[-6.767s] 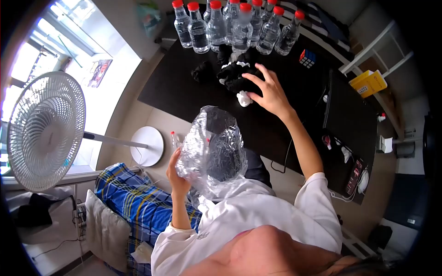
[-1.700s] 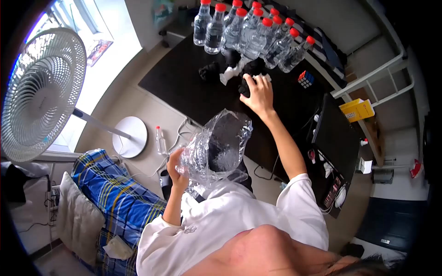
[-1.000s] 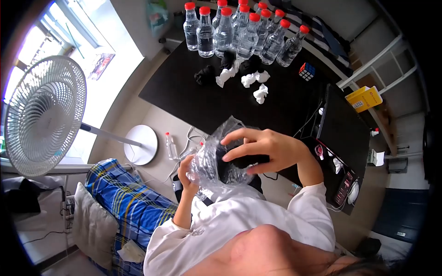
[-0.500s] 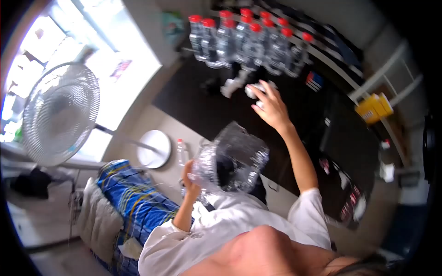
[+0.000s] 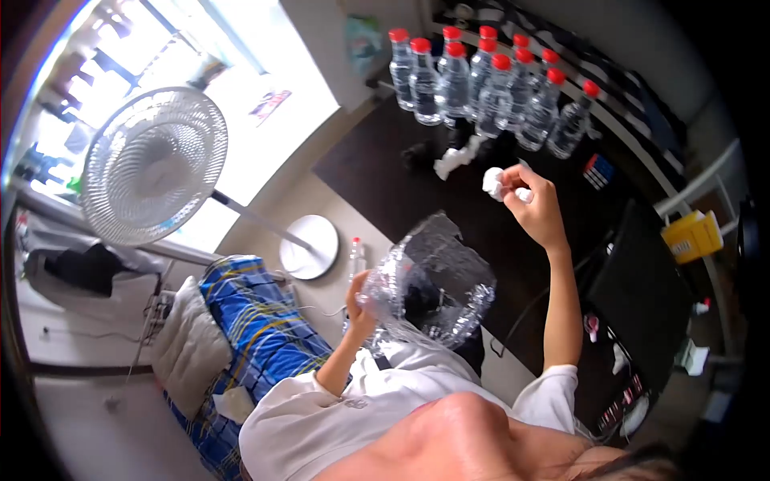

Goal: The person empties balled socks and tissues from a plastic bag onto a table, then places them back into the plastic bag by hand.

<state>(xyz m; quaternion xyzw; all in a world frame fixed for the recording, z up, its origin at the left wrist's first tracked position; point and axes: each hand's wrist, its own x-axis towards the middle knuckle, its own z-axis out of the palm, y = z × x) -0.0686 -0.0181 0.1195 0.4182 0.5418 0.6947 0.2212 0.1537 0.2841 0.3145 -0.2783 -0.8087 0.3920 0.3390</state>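
Dark table point(image 5: 373, 180): bottles point(image 5: 495, 108) (red-capped), crumpled white wad point(image 5: 455, 161).

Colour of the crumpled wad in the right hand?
White; the wad shows best in the head view.

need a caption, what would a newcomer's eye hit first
Probably the red-capped bottles, massed at the far side of the dark table, then the white fan at the left. In the middle, the left hand holds a clear plastic bag; over the table, the right hand holds a crumpled white bundle.
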